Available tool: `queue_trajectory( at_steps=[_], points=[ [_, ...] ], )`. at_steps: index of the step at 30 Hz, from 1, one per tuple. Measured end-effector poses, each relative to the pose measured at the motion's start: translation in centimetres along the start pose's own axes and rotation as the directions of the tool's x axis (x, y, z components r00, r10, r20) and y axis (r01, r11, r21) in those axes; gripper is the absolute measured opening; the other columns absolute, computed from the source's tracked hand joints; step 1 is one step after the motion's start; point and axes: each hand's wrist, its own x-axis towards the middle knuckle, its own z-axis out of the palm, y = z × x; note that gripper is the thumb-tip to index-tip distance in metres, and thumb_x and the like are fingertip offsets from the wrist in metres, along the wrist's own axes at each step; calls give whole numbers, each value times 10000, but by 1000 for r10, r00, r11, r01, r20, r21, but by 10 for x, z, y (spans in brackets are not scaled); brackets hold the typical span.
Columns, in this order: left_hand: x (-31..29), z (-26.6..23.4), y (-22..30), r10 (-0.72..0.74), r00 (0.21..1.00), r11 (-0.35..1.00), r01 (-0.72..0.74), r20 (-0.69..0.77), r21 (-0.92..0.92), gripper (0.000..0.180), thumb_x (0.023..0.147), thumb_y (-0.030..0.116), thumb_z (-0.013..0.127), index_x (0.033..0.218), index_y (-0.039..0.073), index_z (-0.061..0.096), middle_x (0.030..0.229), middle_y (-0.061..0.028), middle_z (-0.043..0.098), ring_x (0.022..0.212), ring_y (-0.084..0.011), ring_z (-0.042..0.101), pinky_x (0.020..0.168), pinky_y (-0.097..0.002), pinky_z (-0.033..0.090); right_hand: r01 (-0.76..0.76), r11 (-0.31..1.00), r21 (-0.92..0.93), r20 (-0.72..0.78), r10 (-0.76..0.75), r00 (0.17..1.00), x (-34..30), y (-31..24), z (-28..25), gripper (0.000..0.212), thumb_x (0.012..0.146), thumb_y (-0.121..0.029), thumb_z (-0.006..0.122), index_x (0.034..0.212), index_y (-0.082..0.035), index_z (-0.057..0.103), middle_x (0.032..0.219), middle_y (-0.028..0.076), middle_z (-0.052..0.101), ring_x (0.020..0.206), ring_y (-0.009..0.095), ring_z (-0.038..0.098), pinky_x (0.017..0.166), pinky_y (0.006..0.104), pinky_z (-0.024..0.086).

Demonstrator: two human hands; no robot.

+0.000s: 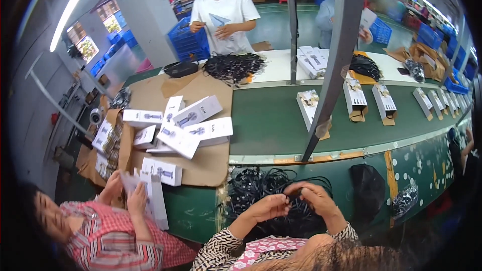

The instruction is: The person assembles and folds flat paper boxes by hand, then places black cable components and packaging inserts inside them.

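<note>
Both my hands are raised over a tangled heap of black cords (251,190) on the green work surface. My left hand (268,208) is closed, thumb and fingertips pinched together. Close beside it on the right, my right hand (316,198) bends its fingers round a short dark bundle that looks like one of the black cords (295,193). The fingertips of the two hands nearly meet at this piece. Whether its end also sits between my left fingertips is too small to make out.
A green conveyor belt (266,120) carries white boxes (355,98) beyond a metal post (336,60). More boxes (208,129) lie on cardboard at left. A co-worker in red check (110,231) handles a box; another (221,15) stands across. A black bag (367,185) lies right.
</note>
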Motion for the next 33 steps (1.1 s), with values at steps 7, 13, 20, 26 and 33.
queue_trajectory(
  at_steps=[7, 13, 20, 26, 33],
  points=[
    [68, -124, 167, 860, 505, -152, 392, -74, 907, 809, 716, 329, 703, 1351, 54, 284, 1343, -310, 294, 1261, -458, 255, 1007, -548, 252, -220, 840, 496, -29, 269, 963, 30, 35, -33, 327, 975, -308, 380, 724, -104, 333, 565, -15, 304, 418, 62, 229, 388, 220, 247],
    [94, -181, 262, 848, 309, -10, 821, -430, 571, 866, 712, 422, 703, 1407, 256, 214, 1458, -235, 31, 1280, -561, -57, 937, -726, 86, -278, 855, 437, -143, 371, 917, 10, 54, -60, 281, 976, -299, 377, 769, -118, 318, 551, -25, 270, 429, 67, 221, 396, 220, 232],
    [77, -155, 261, 854, 345, -27, 778, -390, 628, 476, 762, 81, 540, 1206, 55, 372, 1300, -348, 226, 1103, -605, 305, 886, -613, 328, -313, 883, 348, -252, 410, 877, -45, 67, -57, 218, 968, -266, 392, 819, -115, 340, 616, 6, 350, 478, 92, 298, 447, 261, 337],
    [15, -30, 222, 840, 530, -329, 669, -118, 666, 272, 803, 47, 508, 1044, -28, 405, 888, -296, 573, 842, -454, 566, 736, -474, 464, 39, 658, 752, -292, 280, 915, -82, 71, -119, 334, 925, -312, 468, 676, -100, 399, 511, 15, 364, 377, 117, 328, 383, 261, 314],
    [-58, 107, 129, 696, 718, -176, 176, -4, 969, 300, 816, 57, 441, 1108, -5, 473, 1007, -189, 571, 963, -327, 547, 851, -353, 421, 376, 307, 874, -383, -42, 923, -79, -26, -149, 298, 964, -319, 386, 812, -68, 437, 700, 46, 450, 538, 111, 402, 489, 250, 373]
  ],
)
